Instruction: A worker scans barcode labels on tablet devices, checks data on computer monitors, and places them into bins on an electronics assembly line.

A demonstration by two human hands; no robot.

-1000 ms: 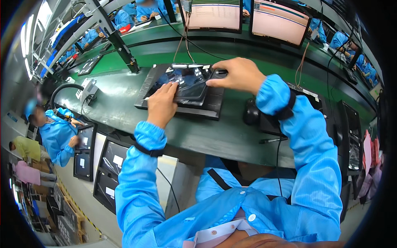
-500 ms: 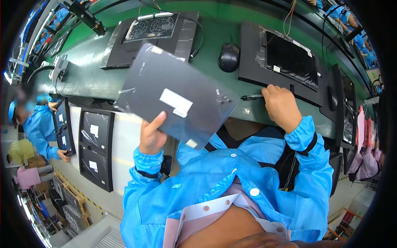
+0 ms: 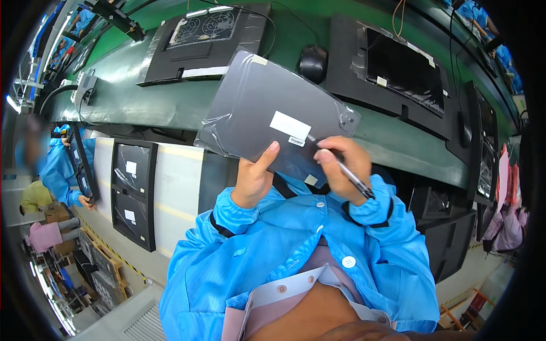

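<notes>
Grey tablet: the grey tablet (image 3: 244, 108) is up in front of my chest, near the edge of the green surface (image 3: 122, 101). I see its back, with shiny clear film (image 3: 219, 126) around it. It is tipped, with its right end lower.
My left hand: my left hand (image 3: 254, 181) is closed on the near edge of the tablet. My thumb lies on the back; I cannot see all the fingers under it.
My right hand: my right hand (image 3: 348, 170) is pinched shut on a pen (image 3: 356, 183). The pen slants, its back end down by my cuff.
White label: the white label (image 3: 289, 124) sits mid-tablet, with a small sticker (image 3: 296, 141) just under it. The pen tip is right by the label; I cannot tell if it touches.
Left foam pad: a black foam pad (image 3: 250, 42) holds a screen (image 3: 203, 27) with two round patterns.
Right foam pad: another black foam pad (image 3: 342, 71) holds a dark tablet (image 3: 401, 67).
Mouse: the black mouse (image 3: 313, 63) sits between the pads.
Two-part tray: a black tray (image 3: 151, 199) to my left holds two wrapped tablets (image 3: 129, 159), one in each part.
Other worker: a person in blue (image 3: 56, 177) at far left holds a dark tray (image 3: 78, 159).
</notes>
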